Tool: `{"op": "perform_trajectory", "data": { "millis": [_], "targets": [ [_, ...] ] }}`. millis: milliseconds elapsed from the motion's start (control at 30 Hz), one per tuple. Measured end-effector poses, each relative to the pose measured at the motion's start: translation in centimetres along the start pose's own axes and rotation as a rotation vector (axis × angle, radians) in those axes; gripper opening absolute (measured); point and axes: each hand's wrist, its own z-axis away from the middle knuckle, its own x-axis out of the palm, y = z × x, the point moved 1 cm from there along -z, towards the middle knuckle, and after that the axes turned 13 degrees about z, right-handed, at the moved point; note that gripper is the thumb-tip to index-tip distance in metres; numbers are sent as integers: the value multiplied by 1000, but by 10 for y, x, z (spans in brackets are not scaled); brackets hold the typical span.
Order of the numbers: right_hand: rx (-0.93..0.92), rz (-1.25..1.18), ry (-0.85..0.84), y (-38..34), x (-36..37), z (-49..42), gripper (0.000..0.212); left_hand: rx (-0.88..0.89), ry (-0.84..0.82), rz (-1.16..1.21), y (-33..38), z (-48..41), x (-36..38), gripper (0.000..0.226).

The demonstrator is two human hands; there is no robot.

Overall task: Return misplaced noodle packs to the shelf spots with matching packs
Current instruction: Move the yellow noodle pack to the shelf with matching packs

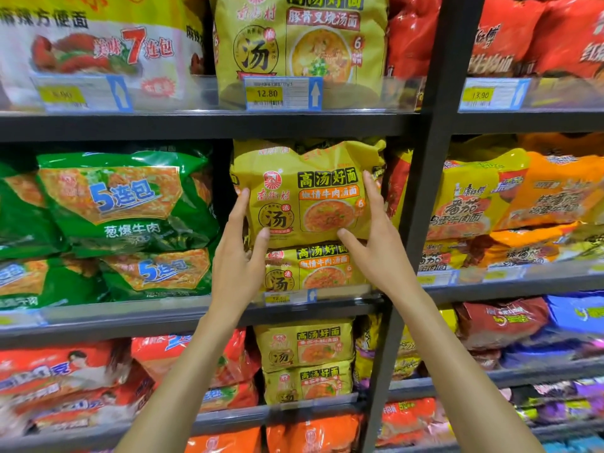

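A yellow noodle pack (307, 191) with an orange label sits on the middle shelf, on top of a matching yellow pack (310, 266). My left hand (240, 253) touches its left edge with straight fingers and the thumb under its lower left corner. My right hand (376, 237) lies against its right edge, fingers straight, thumb under the lower right corner. The pack is framed between both hands.
Green packs (121, 204) fill the spot to the left. A black upright post (421, 197) stands just right, with yellow and orange packs (510, 194) beyond it. Another yellow pack (300, 50) stands on the shelf above, more yellow packs (304, 358) below. A price tag (284, 297) hangs on the shelf edge.
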Motion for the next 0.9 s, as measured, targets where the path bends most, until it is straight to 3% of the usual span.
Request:
{"op": "perform_trajectory", "data": {
  "millis": [433,900],
  "targets": [
    [32,107,-136,-4,-23,25,92,-68,-64,-21,15,10,-12,68],
    [100,892,-547,-42,-67,56,70,-73,-316,-374,55,20,-43,64]
  ]
}}
